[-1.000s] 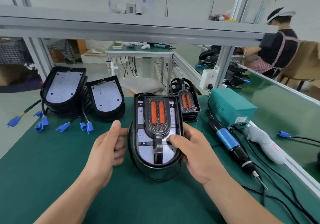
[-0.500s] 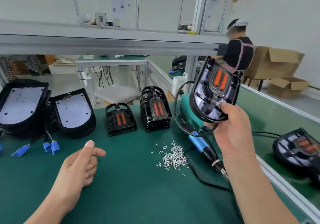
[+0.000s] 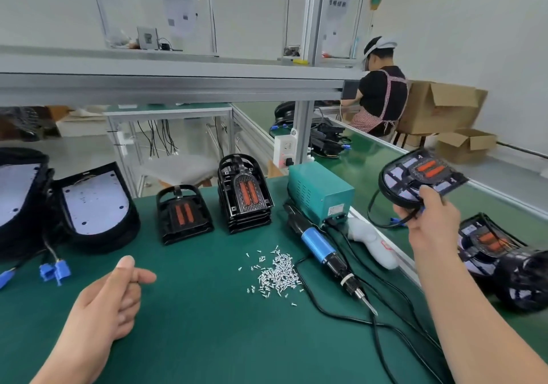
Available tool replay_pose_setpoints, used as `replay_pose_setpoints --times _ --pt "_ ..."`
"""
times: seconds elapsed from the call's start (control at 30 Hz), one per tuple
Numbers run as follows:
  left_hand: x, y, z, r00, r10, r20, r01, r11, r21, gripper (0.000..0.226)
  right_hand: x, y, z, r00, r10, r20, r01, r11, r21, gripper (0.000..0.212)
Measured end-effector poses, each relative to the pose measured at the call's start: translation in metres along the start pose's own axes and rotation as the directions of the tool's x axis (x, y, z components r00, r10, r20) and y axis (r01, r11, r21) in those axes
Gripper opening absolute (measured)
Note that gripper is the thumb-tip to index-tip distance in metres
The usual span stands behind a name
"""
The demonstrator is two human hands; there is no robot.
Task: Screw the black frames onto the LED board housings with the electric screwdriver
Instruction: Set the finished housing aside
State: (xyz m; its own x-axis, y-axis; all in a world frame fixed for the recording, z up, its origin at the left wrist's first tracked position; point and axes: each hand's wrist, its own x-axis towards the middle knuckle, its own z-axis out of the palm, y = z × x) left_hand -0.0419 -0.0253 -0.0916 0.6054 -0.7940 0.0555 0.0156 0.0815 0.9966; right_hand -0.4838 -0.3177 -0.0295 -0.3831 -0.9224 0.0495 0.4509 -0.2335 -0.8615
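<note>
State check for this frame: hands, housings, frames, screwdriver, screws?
Left hand: loosely curled, holding nothing.
Right hand: grips the framed housing, held in the air.
Electric screwdriver: lying on the mat, untouched.
Screws: loose pile on mat.
Black frames: stacked, two piles.
Bare housing: no frame fitted.

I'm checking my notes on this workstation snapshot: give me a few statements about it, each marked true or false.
1. The right hand holds a framed housing in the air. True.
2. The left hand grips the electric screwdriver. False: it holds nothing; the screwdriver lies on the mat.
3. Loose screws lie in a pile beside the screwdriver. True.
4. Only one stack of black frames stands on the mat. False: two stacks stand side by side.
</note>
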Motion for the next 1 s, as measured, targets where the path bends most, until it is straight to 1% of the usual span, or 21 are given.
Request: replay_pose_setpoints --times 0.1,0.23,0.3,0.4,0.53,0.63,0.67,0.73,0.83,0.9,1.0 --pt "-0.002 0.003 0.001 1.0 -0.002 0.002 0.002 1.0 0.001 0.085 0.012 0.013 -0.007 0.996 0.019 -0.085 -0.022 0.999 -0.036 0.009" --pt "-0.002 0.005 0.001 1.0 -0.016 0.008 0.016 1.0 -0.003 0.088 0.026 0.036 -0.019 0.985 0.044 -0.168 -0.074 0.982 -0.176 0.017" --pt "-0.002 0.005 0.001 1.0 -0.02 0.013 0.02 1.0 -0.01 0.089 0.029 0.045 -0.023 0.98 0.036 -0.196 -0.09 0.958 -0.273 0.029" --pt "-0.003 0.006 0.002 1.0 -0.023 0.018 0.023 1.0 -0.014 0.088 0.033 0.052 -0.026 0.98 -0.016 -0.2 -0.065 0.917 -0.394 0.036" --pt "-0.002 0.003 0.002 0.999 -0.028 0.02 0.029 0.999 -0.027 0.081 0.044 0.055 -0.032 0.982 -0.041 -0.183 -0.066 0.836 -0.545 0.062" --pt "-0.001 0.003 0.002 0.999 -0.032 0.025 0.033 0.999 -0.023 0.079 0.045 0.054 -0.032 0.988 -0.081 -0.128 -0.028 0.735 -0.678 0.078" --pt "-0.002 0.004 0.002 0.999 -0.03 0.028 0.03 0.999 -0.02 0.081 0.043 0.053 -0.032 0.989 -0.11 -0.1 0.005 0.697 -0.717 0.079" --pt "-0.002 0.005 0.003 0.999 -0.024 0.031 0.024 1.0 -0.017 0.085 0.042 0.053 -0.032 0.981 -0.194 -0.028 0.1 0.618 -0.78 0.073" --pt "-0.003 0.004 0.002 0.999 -0.015 0.034 0.015 1.0 -0.005 0.086 0.041 0.051 -0.032 0.959 -0.273 0.073 0.205 0.494 -0.845 0.052" --pt "-0.003 0.004 0.001 0.999 -0.011 0.034 0.01 1.0 0.009 0.079 0.035 0.048 -0.028 0.952 -0.284 0.113 0.24 0.467 -0.851 0.046" --pt "-0.004 0.004 0.001 0.999 -0.016 0.038 0.015 1.0 0.025 0.063 0.019 0.041 -0.019 0.928 -0.336 0.162 0.318 0.485 -0.814 0.052"
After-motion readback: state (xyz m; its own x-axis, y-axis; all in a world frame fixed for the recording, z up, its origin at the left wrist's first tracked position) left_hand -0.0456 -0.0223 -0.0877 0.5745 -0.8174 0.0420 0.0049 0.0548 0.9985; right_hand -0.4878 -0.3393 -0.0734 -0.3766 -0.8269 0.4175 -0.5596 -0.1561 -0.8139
